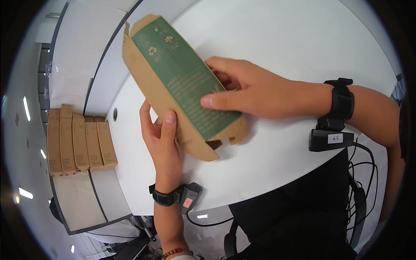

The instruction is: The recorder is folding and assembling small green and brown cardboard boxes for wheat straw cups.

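A long brown cardboard box (186,78) with a green printed panel is held tilted above the white table (294,39). Its top end leans away to the left, and the flaps at both ends stand partly unfolded. My left hand (162,136) grips the box's left side near the lower end, thumb on the brown face. From the right, my right hand (247,89) clasps it, with the thumb lying on the green panel and the other fingers curled around the far edge. Whether anything is inside the box cannot be seen.
Several similar brown boxes (80,141) stand in a row at the left edge of the table, by a low partition (102,60). A round cable hole (115,114) is set in the tabletop. Black wrist devices (336,110) trail cables (368,173) beside a chair.
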`<state>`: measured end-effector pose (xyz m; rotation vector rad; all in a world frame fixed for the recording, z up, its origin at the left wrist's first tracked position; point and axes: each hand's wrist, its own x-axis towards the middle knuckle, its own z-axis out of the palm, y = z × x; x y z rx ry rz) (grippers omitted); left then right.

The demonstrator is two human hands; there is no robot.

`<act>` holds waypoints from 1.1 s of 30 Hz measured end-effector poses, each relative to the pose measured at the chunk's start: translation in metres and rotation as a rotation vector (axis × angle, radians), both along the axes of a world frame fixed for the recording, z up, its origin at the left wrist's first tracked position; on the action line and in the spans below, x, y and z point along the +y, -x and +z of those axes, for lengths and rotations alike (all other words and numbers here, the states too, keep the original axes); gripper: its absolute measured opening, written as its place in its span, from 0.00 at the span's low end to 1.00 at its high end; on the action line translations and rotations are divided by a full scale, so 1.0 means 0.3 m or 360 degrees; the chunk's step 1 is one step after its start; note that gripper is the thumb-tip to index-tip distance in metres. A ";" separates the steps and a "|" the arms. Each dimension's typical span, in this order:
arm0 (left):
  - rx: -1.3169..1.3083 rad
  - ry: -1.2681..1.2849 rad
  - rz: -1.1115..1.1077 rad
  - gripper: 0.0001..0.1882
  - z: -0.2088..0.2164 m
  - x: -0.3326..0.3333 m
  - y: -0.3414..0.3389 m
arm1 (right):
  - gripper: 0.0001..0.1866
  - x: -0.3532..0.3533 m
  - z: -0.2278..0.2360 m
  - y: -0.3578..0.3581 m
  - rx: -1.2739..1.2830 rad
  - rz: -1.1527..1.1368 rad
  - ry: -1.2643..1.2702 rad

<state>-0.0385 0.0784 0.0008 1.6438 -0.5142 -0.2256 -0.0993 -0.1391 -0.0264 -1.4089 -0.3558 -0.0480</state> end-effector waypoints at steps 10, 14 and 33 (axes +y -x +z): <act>-0.0239 -0.0283 -0.0028 0.40 -0.015 0.011 -0.030 | 0.38 -0.015 -0.016 -0.020 -0.0323 -0.0319 0.0244; -0.0268 -0.0227 -0.0255 0.53 -0.016 0.009 -0.025 | 0.40 -0.022 -0.017 -0.017 -0.0744 -0.0353 0.0735; -0.0522 -0.0250 0.0012 0.11 -0.028 0.014 -0.023 | 0.11 -0.038 -0.009 -0.019 -0.0747 -0.0717 0.0702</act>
